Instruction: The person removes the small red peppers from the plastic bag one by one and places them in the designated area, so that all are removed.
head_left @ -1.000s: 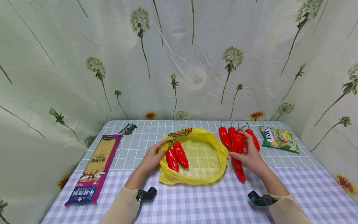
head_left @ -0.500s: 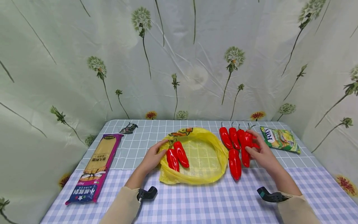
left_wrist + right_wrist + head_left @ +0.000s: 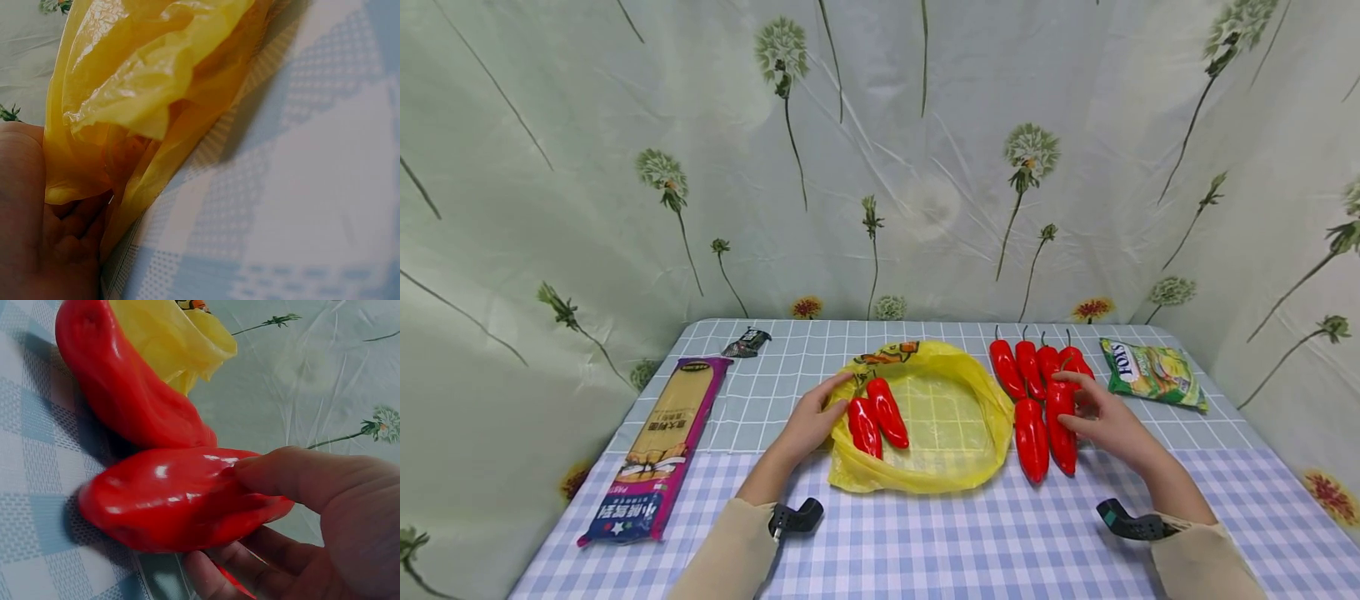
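A yellow plastic bag [image 3: 917, 481] lies with its mouth spread wide in the middle of the table. Two red chili peppers [image 3: 889, 414] rest inside at its left. My left hand [image 3: 803, 427] holds the bag's left edge, thumb and fingers either side of the plastic in the left wrist view. Right of the bag, my right hand [image 3: 1103, 423] pinches a red chili pepper [image 3: 181, 499] between thumb and fingers, low over the checked cloth. Another chili pepper [image 3: 1032, 442] lies close along its left side. Several more chili peppers [image 3: 1006, 367] sit in a row behind.
A green FOXS packet [image 3: 1153, 375] lies at the back right. On the left is a long pasta packet [image 3: 658, 442], with a small black wrapper [image 3: 747, 342] behind it. A patterned curtain [image 3: 940, 167] stands behind the table.
My right hand let one chili pepper down in front of the row, took another from behind and brought it forward beside the first. The left hand stays at the bag.
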`<state>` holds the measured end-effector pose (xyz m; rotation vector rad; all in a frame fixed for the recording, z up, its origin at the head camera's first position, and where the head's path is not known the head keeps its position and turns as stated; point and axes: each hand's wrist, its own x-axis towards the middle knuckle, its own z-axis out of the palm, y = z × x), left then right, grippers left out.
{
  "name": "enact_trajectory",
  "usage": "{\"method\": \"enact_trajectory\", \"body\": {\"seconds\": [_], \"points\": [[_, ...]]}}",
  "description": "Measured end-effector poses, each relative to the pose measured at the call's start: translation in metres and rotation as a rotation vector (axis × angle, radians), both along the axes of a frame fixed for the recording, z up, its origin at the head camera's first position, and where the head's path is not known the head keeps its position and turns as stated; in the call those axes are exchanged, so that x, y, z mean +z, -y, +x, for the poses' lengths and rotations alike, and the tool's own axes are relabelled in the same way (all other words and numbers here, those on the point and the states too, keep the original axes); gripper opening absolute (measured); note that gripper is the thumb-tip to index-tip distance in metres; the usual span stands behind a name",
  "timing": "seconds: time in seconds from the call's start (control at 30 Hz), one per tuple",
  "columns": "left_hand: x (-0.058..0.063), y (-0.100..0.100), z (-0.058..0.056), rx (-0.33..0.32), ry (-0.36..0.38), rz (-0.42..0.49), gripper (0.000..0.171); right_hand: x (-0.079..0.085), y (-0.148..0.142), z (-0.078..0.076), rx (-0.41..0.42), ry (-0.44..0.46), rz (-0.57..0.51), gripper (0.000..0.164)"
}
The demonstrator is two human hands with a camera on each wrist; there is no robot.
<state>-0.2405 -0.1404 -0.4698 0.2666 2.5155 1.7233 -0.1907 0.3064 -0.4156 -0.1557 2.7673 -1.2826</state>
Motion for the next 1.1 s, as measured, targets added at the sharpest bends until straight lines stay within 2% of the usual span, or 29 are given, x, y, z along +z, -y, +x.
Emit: {"method": "enact_trajectory", "body": {"seconds": [0.37,0.73,0.93,1.1], "points": [[0.002,0.000,0.002,-0.013,-0.021,0.015,0.049,-0.003,-0.003,0.002,0.019,0.076,0.045,0.068],[0.002,0.000,0.002,0.002,0.005,0.010,0.048,-0.003,-0.004,0.003,0.031,0.058,0.086,0.064],[0.004,-0.001,0.003,0.003,0.003,0.008,0.049,0.000,-0.001,0.002,0.005,-0.039,0.178,0.055],[0.004,-0.001,0.003,0.003,0.003,0.013,0.048,0.006,0.007,0.002,-0.022,-0.108,0.204,0.049]]}}
